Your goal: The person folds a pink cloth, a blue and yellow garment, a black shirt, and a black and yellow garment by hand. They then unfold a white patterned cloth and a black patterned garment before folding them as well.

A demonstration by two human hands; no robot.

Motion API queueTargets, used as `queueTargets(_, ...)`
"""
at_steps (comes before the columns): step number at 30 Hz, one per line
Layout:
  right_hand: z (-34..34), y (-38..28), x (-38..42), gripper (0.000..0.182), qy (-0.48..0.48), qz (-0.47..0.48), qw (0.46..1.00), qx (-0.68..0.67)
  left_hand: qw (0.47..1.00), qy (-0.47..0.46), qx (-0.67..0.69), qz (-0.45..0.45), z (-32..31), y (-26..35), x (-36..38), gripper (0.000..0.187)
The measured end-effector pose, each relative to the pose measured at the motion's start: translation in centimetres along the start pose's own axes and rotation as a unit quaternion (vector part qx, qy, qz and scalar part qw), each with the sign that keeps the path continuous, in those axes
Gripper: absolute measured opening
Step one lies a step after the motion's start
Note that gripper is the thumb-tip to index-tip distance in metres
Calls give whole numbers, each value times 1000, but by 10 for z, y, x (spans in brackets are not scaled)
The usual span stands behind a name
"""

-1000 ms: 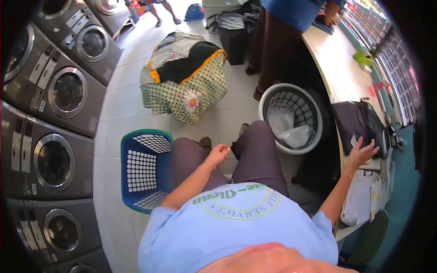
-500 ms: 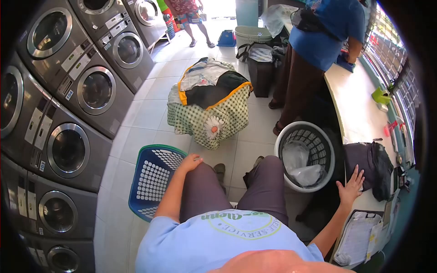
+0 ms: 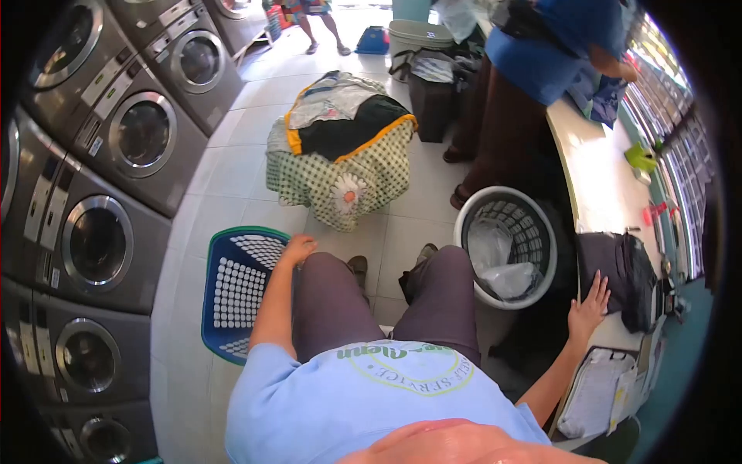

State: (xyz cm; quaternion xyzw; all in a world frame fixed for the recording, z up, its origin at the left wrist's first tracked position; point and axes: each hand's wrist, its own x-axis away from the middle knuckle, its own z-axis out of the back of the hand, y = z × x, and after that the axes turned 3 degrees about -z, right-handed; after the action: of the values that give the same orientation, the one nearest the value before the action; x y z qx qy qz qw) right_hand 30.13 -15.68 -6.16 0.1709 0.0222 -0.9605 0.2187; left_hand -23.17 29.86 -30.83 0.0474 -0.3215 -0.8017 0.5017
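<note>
My left hand (image 3: 298, 249) lies by my left knee, palm down, its fingers loosely extended at the corner of a blue plastic laundry basket (image 3: 236, 288) with a green rim. Nothing shows in that hand. On the right, my right hand (image 3: 590, 308) rests with fingers stretched out at the edge of the counter (image 3: 560, 143), fingertips against a dark folded cloth or bag (image 3: 601, 259). Between my right knee and the counter stands a grey round basket (image 3: 550, 271) with clear plastic bags (image 3: 510, 280) inside.
Ahead stands a heap of laundry under a green checked cloth (image 3: 371, 166). A person in a blue shirt (image 3: 533, 66) works at the counter, holding something blue. Washing machines (image 3: 97, 243) line the left wall. A clipboard with papers (image 3: 595, 394) lies near my right arm.
My left hand has slid off the knee toward the basket rim. My right hand's fingers are closer together against the dark cloth. The person in blue has raised the blue item.
</note>
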Motion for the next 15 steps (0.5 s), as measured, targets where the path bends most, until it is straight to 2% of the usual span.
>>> queueTargets(1,2,-3,-1,90,1,1,1000,3,992,-48,-106,54,-2,-7,-9,53)
queueTargets(3,-10,4,-4,90,17,41,999,-10,964,-146,-193,113,-9,-24,-40,58)
queueTargets(5,-19,10,-9,89,19,54,998,-20,968,-103,-89,209,-14,-28,-60,62)
queueTargets(7,-17,8,-7,88,21,53,998,-27,981,-105,19,161,-13,-32,-88,69)
queueTargets(8,-15,6,-6,88,18,49,998,-22,977,-85,126,147,-5,-17,-93,78)
queueTargets(9,-13,4,-6,87,16,45,999,-16,961,-64,233,132,7,6,-94,88)
queueTargets(12,-8,-1,-7,85,12,49,998,-26,876,60,396,268,36,65,-107,110)
queueTargets(15,-5,-4,-8,83,11,52,998,-30,806,88,504,296,26,56,-142,111)
